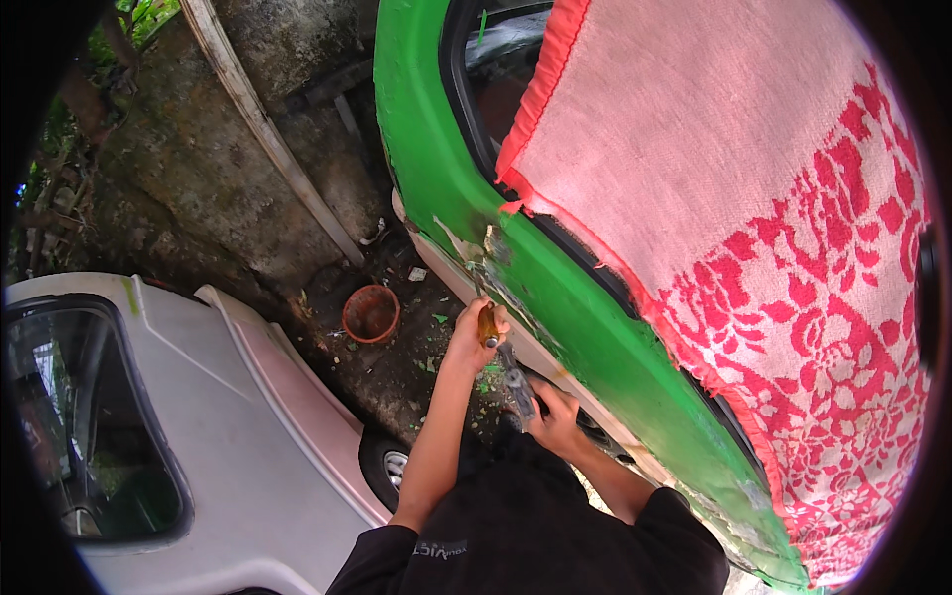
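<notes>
My left hand [469, 342] is closed round the amber handle [488, 325] of a hand tool that looks like a screwdriver or chisel. Its far end points at the lower edge of a green car body [585, 297], where the shaft is hard to make out. Just right of and below it, my right hand [557, 418] grips a worn grey metal tool [517, 382], hammer-like in shape; its handle is mostly hidden by the fingers. The metal part reaches up close to the amber handle. Near my left hand, the green paint is chipped and lifted in a damaged patch [493, 246].
A pink and red floral towel [714, 198] covers the car's window side. At left stands a pale car [238, 397]. Between them lie a terracotta pot [372, 314] and scattered green paint flakes [433, 365]. A long pale strip [268, 129] leans at the mossy wall.
</notes>
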A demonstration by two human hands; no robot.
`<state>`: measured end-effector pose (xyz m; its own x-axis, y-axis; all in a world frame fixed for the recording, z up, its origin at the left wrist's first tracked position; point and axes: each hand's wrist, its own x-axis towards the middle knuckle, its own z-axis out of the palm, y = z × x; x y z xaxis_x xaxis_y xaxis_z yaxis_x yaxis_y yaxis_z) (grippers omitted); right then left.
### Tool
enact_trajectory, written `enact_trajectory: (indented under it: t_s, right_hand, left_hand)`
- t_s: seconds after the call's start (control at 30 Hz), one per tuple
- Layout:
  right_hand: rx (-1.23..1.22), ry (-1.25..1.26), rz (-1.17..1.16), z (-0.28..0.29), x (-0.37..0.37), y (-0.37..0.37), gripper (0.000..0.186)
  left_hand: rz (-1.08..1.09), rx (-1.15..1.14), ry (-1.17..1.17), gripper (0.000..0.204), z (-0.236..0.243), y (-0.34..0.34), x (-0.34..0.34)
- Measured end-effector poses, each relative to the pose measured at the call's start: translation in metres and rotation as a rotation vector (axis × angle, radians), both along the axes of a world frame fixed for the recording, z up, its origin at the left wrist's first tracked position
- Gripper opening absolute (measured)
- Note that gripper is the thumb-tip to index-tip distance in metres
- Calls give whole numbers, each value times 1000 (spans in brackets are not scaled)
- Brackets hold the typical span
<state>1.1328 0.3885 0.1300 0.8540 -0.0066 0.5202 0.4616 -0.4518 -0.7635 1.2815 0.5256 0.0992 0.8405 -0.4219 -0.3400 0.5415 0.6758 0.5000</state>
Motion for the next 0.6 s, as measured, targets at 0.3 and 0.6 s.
enact_trajectory:
  t_s: [0.3,0.6]
  right_hand:
    - [6,-3,-43,2,2,2,22]
    - [-21,137,-63,4,-14,-6,21]
  left_hand:
    - [-9,-77,48,19,-11,6,8]
    - [-1,81,-14,17,12,-3,-29]
